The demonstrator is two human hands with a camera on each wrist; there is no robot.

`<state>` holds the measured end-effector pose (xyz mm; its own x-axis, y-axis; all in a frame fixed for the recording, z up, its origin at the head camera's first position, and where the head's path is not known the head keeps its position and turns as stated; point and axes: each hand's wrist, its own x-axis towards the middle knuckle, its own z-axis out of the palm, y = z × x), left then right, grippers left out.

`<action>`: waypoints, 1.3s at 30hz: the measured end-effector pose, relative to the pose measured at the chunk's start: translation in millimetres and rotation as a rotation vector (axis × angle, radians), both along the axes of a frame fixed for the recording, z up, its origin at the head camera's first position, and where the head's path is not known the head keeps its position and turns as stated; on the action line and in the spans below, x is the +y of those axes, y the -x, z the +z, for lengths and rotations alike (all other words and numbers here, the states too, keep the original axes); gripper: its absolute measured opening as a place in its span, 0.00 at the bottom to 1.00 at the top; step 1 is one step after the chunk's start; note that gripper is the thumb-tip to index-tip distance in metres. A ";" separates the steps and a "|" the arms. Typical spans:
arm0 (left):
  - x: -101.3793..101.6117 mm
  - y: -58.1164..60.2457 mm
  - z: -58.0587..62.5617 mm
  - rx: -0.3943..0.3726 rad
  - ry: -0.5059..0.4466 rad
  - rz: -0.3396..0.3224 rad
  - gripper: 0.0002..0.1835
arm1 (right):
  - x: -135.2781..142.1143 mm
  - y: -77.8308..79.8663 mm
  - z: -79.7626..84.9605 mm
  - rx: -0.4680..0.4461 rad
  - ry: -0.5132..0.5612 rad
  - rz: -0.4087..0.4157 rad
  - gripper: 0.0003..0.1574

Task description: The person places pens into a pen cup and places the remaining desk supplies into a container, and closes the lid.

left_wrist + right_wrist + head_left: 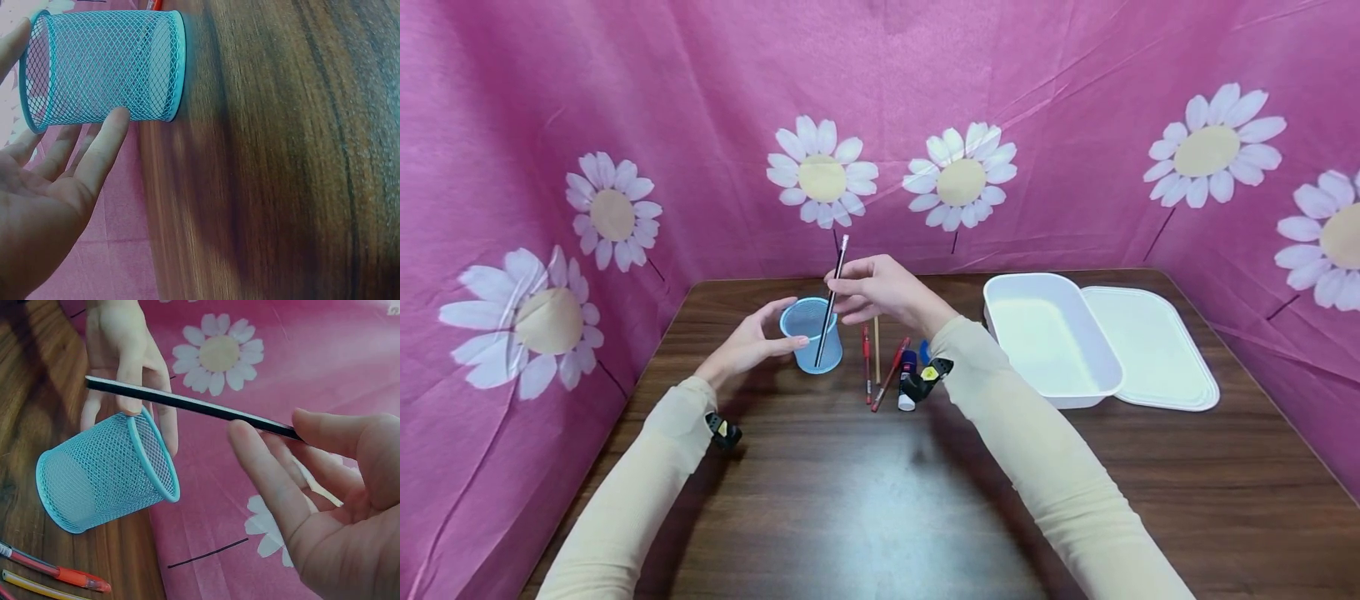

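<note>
A light-blue mesh pen cup [808, 329] stands upright on the table, also seen in the left wrist view, where no pencil shows through its mesh [112, 65]. My left hand [748, 342] holds it from the left, thumb and fingers spread around its rim. With thumb and fingertips my right hand [880, 292] pinches a black pencil [187, 405] with a pale stripe near its upper end. Slanting, the pencil overlaps the cup in the head view. From the right wrist view its lower end appears outside the mesh, on the left hand's side.
Right of the cup lie red pens [867, 367], a yellowish stick [877, 350] and a blue-and-white glue stick [907, 392]. A blue round item [925, 352] is partly hidden by the right wrist. Farther right are a white tub [1052, 333] and its lid [1157, 350].
</note>
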<state>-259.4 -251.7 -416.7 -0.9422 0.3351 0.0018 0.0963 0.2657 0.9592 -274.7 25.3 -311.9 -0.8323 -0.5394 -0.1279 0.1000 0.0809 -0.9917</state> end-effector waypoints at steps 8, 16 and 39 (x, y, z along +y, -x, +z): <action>2.7 -2.9 8.5 -0.057 0.024 0.032 0.47 | -6.2 -0.4 7.9 0.101 0.109 -0.104 0.18; 2.3 -3.4 10.6 -0.054 0.055 0.046 0.47 | -21.9 5.2 2.3 0.178 0.075 -0.113 0.19; 1.1 -6.9 9.8 -0.013 0.139 0.038 0.45 | -60.6 12.0 -38.3 0.168 -0.054 -0.112 0.19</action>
<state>-252.5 -250.5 -406.9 -0.9540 0.2950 -0.0542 0.0715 0.3992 0.9141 -286.7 -35.3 -350.2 -0.8988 -0.4383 -0.0084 -0.0550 0.1318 -0.9897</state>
